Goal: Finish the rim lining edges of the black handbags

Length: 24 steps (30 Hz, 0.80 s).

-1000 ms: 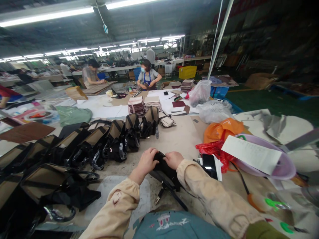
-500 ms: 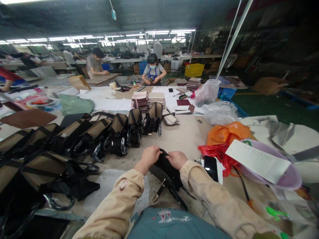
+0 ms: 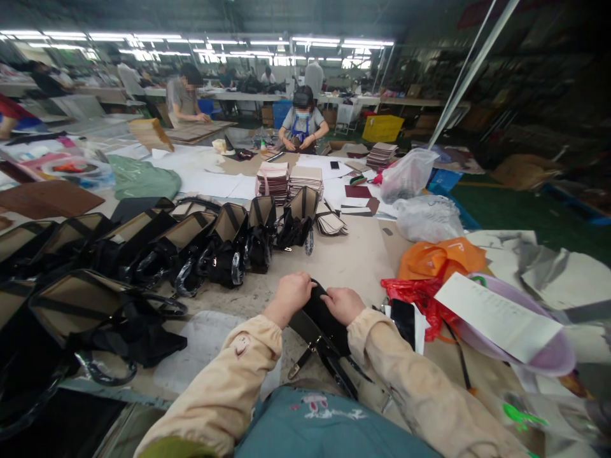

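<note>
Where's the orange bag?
In the head view, the orange bag lies on the right side of the table, past the right hand gripping the black bag, just behind the red bag and beside the lilac basin.

A small black bag (image 3: 324,321) of smooth, leather-like material lies at the near edge of the pale worktable (image 3: 353,261), directly in front of the person. The left hand (image 3: 292,294) and the right hand (image 3: 342,304) grip its top, closing over it from either side. Its body is soft and slumped rather than upright, so its full shape is hard to tell; from its lower end a black strap (image 3: 341,375) trails toward the person, with a metal clasp (image 3: 300,364) on a short tab just beside it.
</note>
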Each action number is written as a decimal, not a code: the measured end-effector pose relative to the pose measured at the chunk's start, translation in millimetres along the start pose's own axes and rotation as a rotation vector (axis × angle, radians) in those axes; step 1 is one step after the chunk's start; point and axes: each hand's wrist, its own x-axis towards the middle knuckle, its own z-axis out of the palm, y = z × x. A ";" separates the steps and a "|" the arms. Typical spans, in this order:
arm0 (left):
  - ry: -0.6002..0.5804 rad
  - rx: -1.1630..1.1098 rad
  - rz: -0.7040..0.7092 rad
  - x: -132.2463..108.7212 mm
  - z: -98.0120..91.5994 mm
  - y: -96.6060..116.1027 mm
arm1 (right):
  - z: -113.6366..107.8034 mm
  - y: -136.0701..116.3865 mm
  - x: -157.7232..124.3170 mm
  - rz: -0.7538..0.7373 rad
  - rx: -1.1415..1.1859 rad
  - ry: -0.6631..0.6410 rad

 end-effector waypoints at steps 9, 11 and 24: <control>0.025 -0.011 -0.017 -1.2 3.5 -0.7 | 0.5 -3.3 -0.9 -0.005 -0.016 -0.003; 0.027 -0.015 -0.020 -1.2 4.0 -0.6 | 0.6 -3.8 -1.0 -0.004 -0.022 -0.001; 0.068 -0.058 -0.040 -3.6 6.0 -4.5 | -7.8 -17.1 11.7 -0.029 -0.054 0.049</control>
